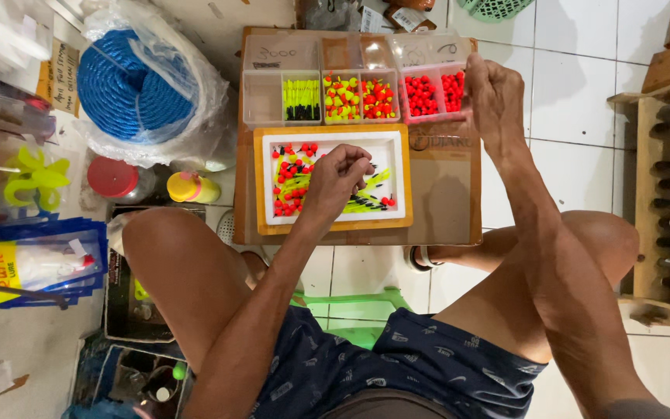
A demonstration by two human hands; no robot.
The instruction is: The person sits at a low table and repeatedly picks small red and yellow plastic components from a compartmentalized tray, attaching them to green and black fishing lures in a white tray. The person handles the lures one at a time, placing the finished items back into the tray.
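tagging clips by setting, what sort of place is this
Probably a small fishing-tackle shop or home workshop, with the work done low over a tiled floor. A clear compartment box holds sorted red and yellow floats, the left hand picks over more in a white tray, and a coil of blue rope lies alongside.

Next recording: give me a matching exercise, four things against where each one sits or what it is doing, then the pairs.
Things:
1. left hand
2. right hand
3. blue rope coil
4. yellow bottle

Places:
A. wrapped in clear plastic, far left
B. over the white tray of mixed floats
C. on the floor left of the tray
D. at the red-bead end of the clear divided box

Pairs: 1-B, 2-D, 3-A, 4-C
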